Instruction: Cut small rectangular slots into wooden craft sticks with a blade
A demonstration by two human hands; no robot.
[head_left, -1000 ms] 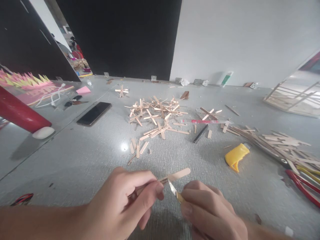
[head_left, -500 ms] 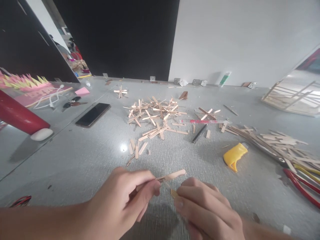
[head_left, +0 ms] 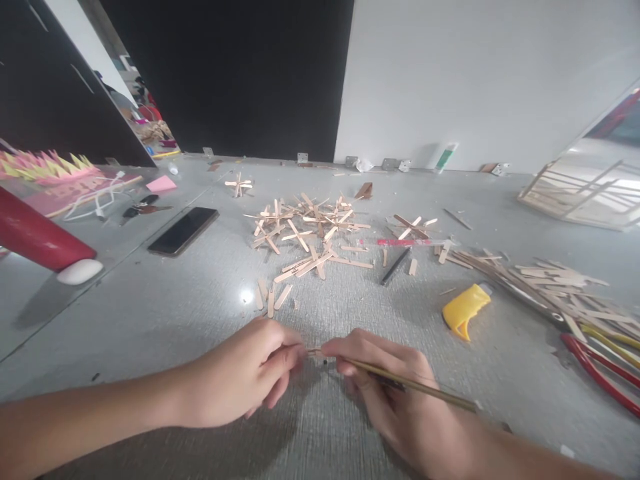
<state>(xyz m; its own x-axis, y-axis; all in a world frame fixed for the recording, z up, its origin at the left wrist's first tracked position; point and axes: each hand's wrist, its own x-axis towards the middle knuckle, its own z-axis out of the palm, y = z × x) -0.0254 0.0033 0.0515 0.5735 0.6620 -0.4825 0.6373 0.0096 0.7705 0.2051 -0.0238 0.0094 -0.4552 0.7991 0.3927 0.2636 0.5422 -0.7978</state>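
1. Left hand [head_left: 250,373], lower middle: fingers closed; thin wooden stick [head_left: 313,353] is pinched at the fingertips. Could be jabbed if the stick snaps suddenly.
2. Right hand [head_left: 410,410], lower middle-right: slim brass-coloured tool [head_left: 425,387] is gripped; stick's far end seems met by the fingertips. Two things are managed at once, so control may be lost.
3. Tool: slanted across the hand; sharp end can't be made out. Skin may be scraped if the hand twists.
4. Stick: short length shows between both hands; may split badly under uneven force.
5. Around: red tube [head_left: 43,233], left edge; stick pile [head_left: 299,235], centre; phone [head_left: 183,231], centre-left; yellow tool [head_left: 465,310], right; dark pen-like rod [head_left: 396,267], centre-right.
6. In the way: loose stick pieces [head_left: 271,301], just above the left hand; easily knocked by a forward reach.
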